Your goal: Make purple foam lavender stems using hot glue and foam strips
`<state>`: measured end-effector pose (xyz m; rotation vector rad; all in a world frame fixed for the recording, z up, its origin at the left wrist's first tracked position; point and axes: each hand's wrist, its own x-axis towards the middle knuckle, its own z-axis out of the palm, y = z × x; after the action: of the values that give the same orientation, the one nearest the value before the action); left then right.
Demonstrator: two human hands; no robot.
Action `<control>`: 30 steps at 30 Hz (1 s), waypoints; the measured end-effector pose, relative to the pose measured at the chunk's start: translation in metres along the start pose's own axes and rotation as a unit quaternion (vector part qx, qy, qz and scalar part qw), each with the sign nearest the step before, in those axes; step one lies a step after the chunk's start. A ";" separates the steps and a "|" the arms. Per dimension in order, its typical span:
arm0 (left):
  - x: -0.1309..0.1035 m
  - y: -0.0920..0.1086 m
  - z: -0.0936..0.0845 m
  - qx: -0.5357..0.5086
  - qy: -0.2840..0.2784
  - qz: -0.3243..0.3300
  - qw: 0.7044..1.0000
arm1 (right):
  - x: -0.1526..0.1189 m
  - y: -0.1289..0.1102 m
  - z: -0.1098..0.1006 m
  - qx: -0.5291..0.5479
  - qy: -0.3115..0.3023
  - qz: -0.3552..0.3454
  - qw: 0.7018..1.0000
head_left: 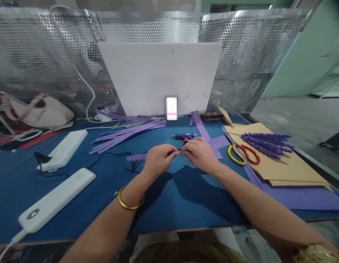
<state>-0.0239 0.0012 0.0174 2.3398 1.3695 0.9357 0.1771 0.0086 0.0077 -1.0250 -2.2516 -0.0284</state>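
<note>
Both hands meet over the middle of the blue table. My left hand [160,159] is closed, fingertips pinched on a purple strip [136,157] whose free end sticks out to the left. Thumb and fingers of my right hand [200,155] press together on the same strip's other end, nearly touching the left fingertips. The short piece between them is mostly hidden. Just behind my right hand lies a blue glue gun [187,136] with an orange trigger. More purple strips [125,134] fan out behind my left hand.
Two white power strips [58,199] with cables lie at the left, a handbag [46,109] behind. On the right, red-and-yellow scissors [242,153] and purple flower sprigs [269,144] rest on tan sheets [291,170]. A phone [172,108] leans on a white board [158,73].
</note>
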 end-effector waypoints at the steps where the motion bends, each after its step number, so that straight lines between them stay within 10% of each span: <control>1: 0.000 -0.001 -0.001 0.012 0.003 0.005 1.000 | 0.001 0.002 0.000 0.001 -0.001 0.008 1.000; 30: 0.001 -0.004 -0.001 0.025 0.034 -0.009 0.999 | 0.002 -0.001 -0.003 0.012 -0.045 0.054 0.997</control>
<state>-0.0273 0.0039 0.0167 2.3468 1.4536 0.9944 0.1770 0.0088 0.0112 -1.1535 -2.2668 0.0926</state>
